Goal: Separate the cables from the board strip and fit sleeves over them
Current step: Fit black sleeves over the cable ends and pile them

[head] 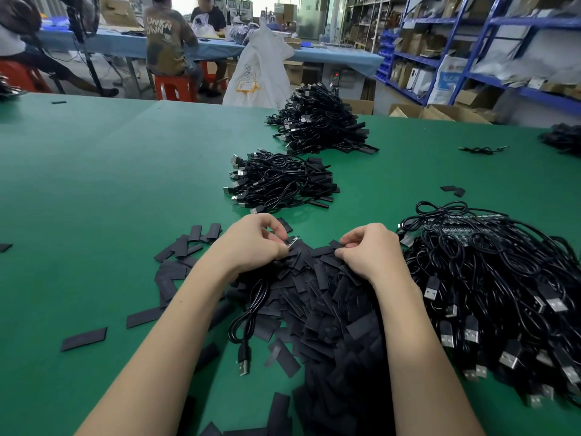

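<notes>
Black sleeves (pixel 333 297) heaped at the surface's (pixel 94 190) near edge: the left hand (pixel 251 243) pinches a cable's (pixel 251 313) small end, the right hand (pixel 367 247) pinches one sleeve. Sleeving looks under way; next, align and slide. Unseparated cables (pixel 490 278) and board strip (pixel 465 225) lie right.

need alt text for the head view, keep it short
Two bare hands work over a heap of black sleeves on a green table: the left hand pinches a cable end, the right hand a sleeve. Piles of black cables lie around.
</notes>
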`<action>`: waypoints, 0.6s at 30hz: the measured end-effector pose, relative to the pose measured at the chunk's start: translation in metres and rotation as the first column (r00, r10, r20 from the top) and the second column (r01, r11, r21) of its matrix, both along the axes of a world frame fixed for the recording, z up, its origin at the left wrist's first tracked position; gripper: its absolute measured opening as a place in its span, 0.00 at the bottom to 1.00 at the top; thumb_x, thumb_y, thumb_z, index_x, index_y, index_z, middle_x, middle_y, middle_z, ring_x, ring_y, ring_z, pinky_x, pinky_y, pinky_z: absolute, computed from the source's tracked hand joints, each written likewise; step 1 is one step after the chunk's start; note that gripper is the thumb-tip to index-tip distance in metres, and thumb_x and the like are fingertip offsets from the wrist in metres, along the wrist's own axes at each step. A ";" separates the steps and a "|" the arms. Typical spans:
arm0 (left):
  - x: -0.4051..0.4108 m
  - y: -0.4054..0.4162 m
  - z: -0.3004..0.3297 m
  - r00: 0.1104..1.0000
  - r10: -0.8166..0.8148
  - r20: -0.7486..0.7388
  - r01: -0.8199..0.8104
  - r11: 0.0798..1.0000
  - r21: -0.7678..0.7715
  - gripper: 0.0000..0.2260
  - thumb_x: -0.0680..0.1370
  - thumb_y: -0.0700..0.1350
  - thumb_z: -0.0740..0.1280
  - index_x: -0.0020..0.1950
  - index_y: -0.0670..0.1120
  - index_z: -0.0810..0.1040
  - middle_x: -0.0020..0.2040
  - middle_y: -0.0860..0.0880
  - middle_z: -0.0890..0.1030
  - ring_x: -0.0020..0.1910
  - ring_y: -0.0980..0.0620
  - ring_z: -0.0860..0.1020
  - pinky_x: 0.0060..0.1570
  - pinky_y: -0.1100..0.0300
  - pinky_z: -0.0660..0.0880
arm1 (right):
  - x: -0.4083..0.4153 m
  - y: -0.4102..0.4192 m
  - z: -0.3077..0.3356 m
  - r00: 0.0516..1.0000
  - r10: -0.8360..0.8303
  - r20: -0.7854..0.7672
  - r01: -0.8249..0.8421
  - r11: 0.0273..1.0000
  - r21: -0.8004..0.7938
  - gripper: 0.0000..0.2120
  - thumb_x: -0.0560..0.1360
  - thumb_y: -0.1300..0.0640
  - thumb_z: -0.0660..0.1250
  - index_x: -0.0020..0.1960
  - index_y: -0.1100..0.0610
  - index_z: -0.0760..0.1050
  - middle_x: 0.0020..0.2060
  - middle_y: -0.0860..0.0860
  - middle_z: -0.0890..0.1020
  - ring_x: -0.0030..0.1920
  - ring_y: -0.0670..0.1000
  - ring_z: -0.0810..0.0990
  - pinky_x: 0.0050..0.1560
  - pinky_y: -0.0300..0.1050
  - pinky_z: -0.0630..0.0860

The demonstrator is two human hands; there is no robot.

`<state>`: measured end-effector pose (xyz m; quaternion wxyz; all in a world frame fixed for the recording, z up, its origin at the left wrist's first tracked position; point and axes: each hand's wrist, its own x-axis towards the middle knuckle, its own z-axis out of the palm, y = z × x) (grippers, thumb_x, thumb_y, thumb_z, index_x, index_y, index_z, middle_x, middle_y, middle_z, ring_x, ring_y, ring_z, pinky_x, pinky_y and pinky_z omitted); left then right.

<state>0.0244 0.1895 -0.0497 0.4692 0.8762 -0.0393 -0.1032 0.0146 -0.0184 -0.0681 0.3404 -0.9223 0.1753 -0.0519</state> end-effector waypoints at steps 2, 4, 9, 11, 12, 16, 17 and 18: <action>0.000 0.000 -0.001 1.000 -0.001 -0.004 0.001 1.000 0.001 0.07 0.74 0.38 0.72 0.48 0.48 0.80 0.41 0.51 0.83 0.37 0.53 0.77 0.46 0.59 0.74 | -0.001 -0.001 0.000 1.000 -0.008 0.009 0.008 1.000 0.023 0.08 0.71 0.58 0.78 0.51 0.53 0.86 0.45 0.49 0.86 0.50 0.50 0.83 0.54 0.40 0.76; 0.000 0.000 0.000 1.000 -0.002 -0.006 0.002 1.000 0.003 0.07 0.74 0.38 0.72 0.48 0.48 0.81 0.40 0.52 0.83 0.37 0.53 0.77 0.46 0.59 0.74 | -0.001 -0.002 0.000 1.000 -0.011 0.015 0.010 0.999 0.039 0.08 0.71 0.58 0.79 0.50 0.53 0.86 0.44 0.49 0.86 0.48 0.49 0.83 0.51 0.38 0.73; -0.001 0.001 0.001 1.000 -0.004 -0.008 0.004 1.000 0.005 0.06 0.74 0.38 0.72 0.48 0.48 0.81 0.40 0.52 0.83 0.37 0.53 0.77 0.45 0.60 0.73 | -0.001 -0.001 0.000 1.000 -0.010 0.026 0.008 0.998 0.055 0.06 0.71 0.59 0.78 0.48 0.53 0.86 0.41 0.48 0.86 0.44 0.47 0.82 0.48 0.36 0.71; 0.000 0.000 0.000 1.000 -0.003 -0.017 0.003 1.000 -0.003 0.06 0.74 0.38 0.72 0.49 0.48 0.81 0.41 0.51 0.83 0.38 0.53 0.77 0.47 0.59 0.74 | -0.001 -0.001 0.001 1.000 -0.004 0.030 0.003 0.998 0.060 0.06 0.71 0.59 0.78 0.47 0.53 0.86 0.40 0.47 0.85 0.44 0.46 0.82 0.48 0.36 0.72; 0.000 0.000 0.000 1.000 0.001 -0.024 -0.001 1.000 -0.013 0.06 0.74 0.38 0.72 0.49 0.48 0.81 0.41 0.51 0.83 0.38 0.53 0.77 0.49 0.58 0.75 | -0.001 -0.002 0.001 0.999 -0.001 0.038 -0.001 0.998 0.061 0.06 0.71 0.59 0.78 0.46 0.52 0.86 0.39 0.47 0.85 0.43 0.46 0.82 0.48 0.36 0.72; 0.001 -0.003 0.001 0.996 0.028 -0.080 -0.038 0.992 -0.123 0.06 0.74 0.36 0.73 0.48 0.45 0.81 0.40 0.48 0.81 0.37 0.50 0.76 0.49 0.57 0.76 | -0.002 -0.004 0.003 0.994 0.030 0.102 -0.039 0.996 0.084 0.05 0.71 0.57 0.78 0.45 0.50 0.84 0.37 0.43 0.83 0.41 0.43 0.81 0.39 0.30 0.69; 0.001 -0.004 0.001 0.995 0.031 -0.093 -0.044 0.988 -0.150 0.06 0.74 0.37 0.73 0.48 0.45 0.81 0.40 0.48 0.80 0.36 0.50 0.75 0.47 0.58 0.75 | -0.002 -0.005 0.004 0.991 0.047 0.128 -0.061 0.992 0.108 0.05 0.71 0.57 0.77 0.45 0.49 0.83 0.38 0.42 0.83 0.42 0.41 0.81 0.40 0.29 0.69; 0.001 -0.004 0.001 0.994 0.030 -0.103 -0.047 0.984 -0.171 0.05 0.74 0.37 0.74 0.47 0.46 0.81 0.40 0.48 0.80 0.36 0.51 0.76 0.45 0.60 0.75 | -0.002 -0.005 0.005 0.985 0.064 0.161 -0.088 0.985 0.146 0.06 0.71 0.57 0.77 0.45 0.48 0.83 0.39 0.41 0.83 0.42 0.40 0.81 0.42 0.29 0.71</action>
